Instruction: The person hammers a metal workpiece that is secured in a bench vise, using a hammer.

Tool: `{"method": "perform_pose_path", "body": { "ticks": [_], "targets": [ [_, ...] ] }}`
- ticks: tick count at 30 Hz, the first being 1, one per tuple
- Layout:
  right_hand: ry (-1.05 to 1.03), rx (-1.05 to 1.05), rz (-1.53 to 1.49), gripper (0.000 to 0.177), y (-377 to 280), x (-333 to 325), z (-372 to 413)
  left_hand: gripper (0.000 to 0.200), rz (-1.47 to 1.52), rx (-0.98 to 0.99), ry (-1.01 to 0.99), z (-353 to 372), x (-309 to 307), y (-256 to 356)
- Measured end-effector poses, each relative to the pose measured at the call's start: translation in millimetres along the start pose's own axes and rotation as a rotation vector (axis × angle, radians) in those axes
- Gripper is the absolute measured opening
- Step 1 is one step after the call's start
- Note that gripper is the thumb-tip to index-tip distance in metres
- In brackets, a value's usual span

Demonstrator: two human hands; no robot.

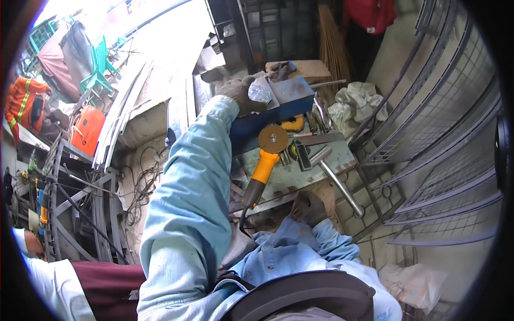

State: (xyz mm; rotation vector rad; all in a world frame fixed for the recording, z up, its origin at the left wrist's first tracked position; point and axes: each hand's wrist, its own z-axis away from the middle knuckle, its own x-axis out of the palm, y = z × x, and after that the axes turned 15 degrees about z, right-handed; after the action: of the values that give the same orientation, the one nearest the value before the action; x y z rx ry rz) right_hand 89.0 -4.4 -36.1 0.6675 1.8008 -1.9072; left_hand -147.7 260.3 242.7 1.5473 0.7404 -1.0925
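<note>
The left hand [242, 95], in a coarse grey knitted glove, reaches out on a pale blue denim sleeve and curls its fingers over the top corner of a blue metal box [286, 101] with flat, painted, square-edged sides. Just beside the glove lies a crumpled clear plastic bag [261, 90]. The right hand [308, 207], in a darker glove, is bunched at the near edge of the worktop [292, 176], a scuffed, rust-spotted steel plate; whether it grips anything cannot be told. Between the two hands an angle grinder [265, 167] lies untouched on the worktop, its yellow-orange plastic body tapering to a black cord, its round brownish disc [273, 139] near the box. A smooth steel rod [337, 182] lies slanted near the grinder. Curved wire-mesh panels [439, 139] stand further right.
</note>
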Motion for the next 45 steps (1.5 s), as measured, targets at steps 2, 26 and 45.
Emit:
{"method": "perform_pose_path", "body": {
  "ticks": [2, 26, 45],
  "targets": [
    [0.069, -0.091, 0.031, 0.036, 1, -4, 0, 0.105, -0.103, -0.050, -0.159, -12, 3, 0],
    [0.042, 0.025, -0.151, 0.033, -10, -10, -2, 0.122, -0.138, -0.154, -0.228, -28, -2, -10],
    [0.084, -0.923, -0.021, 0.103, -222, -102, -49, 0.095, 1.928, 0.385, 0.019, 199, 86, 23]
  ]
}}
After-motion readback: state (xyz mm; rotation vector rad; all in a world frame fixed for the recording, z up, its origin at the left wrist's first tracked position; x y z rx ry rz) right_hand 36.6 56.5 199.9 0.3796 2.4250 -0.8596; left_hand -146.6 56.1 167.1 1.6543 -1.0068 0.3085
